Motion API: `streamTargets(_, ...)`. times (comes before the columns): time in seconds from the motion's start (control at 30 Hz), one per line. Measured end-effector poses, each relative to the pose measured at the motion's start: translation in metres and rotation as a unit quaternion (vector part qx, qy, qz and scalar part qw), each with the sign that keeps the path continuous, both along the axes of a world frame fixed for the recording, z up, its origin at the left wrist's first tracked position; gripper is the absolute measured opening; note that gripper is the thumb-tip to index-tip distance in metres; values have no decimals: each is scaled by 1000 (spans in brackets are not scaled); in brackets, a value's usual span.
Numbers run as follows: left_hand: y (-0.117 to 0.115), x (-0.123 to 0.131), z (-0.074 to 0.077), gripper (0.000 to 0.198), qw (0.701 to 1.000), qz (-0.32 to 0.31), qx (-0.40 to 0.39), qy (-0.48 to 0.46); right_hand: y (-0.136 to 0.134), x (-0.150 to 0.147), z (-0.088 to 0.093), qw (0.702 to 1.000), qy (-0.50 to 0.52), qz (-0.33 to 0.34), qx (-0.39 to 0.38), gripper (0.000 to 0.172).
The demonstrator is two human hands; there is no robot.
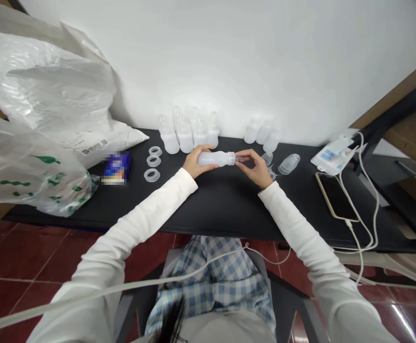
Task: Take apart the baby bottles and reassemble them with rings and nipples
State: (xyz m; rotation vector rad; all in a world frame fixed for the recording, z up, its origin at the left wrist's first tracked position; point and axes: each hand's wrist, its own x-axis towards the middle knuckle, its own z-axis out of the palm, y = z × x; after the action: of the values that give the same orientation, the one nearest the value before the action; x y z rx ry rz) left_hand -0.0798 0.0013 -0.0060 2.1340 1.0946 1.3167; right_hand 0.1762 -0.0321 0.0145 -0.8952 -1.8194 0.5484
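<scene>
My left hand grips the body of a translucent plastic baby bottle, which lies sideways above the black table. My right hand pinches a small clear piece at the bottle's neck, and its fingers partly hide that piece. Upright bottles stand in a row against the wall behind my hands. Several clear silicone teats lie close to my right hand. Several translucent screw rings lie to the left of my left hand.
Large plastic bags bulge over the table's left end beside a blurred blue packet. A phone and a white device with white cables lie at the right. Further bottle bodies stand against the wall.
</scene>
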Motion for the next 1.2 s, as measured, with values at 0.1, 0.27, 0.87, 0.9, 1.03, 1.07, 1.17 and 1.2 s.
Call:
streamTargets(0.1, -5, 3, 2, 51, 998, 5, -59, -32, -2, 0, 0, 998, -32, -5, 49, 13)
streamTargets(0.27, -2, 7, 0, 40, 994, -1, -92, -55, -5, -2, -1, 989, -112, -8, 92, 9)
streamTargets(0.87, -11, 1, 8, 49, 989, -26, 121, 85, 2, -1, -9, 972, -214, -92, -22, 70)
streamTargets(0.9, -11, 1, 8, 49, 988, -24, 126, 88, 2, -1, -9, 969, -224, -103, -17, 70)
streamTargets(1.03, -9, -1, 9, 46, 992, 6, 96, 86, 1, 4, -5, 968, -218, -119, 28, 45)
streamTargets(1.07, -8, -2, 8, 45, 993, 13, 88, 78, 0, 4, -4, 971, -213, -104, 37, 44)
streamTargets(1.17, -2, -5, 5, 44, 996, 14, 75, 52, -1, 5, 0, 975, -204, -57, 60, 44)
streamTargets(1.2, 1, -6, 3, 45, 996, 8, 70, 50, 0, 5, 1, 976, -203, -51, 65, 38)
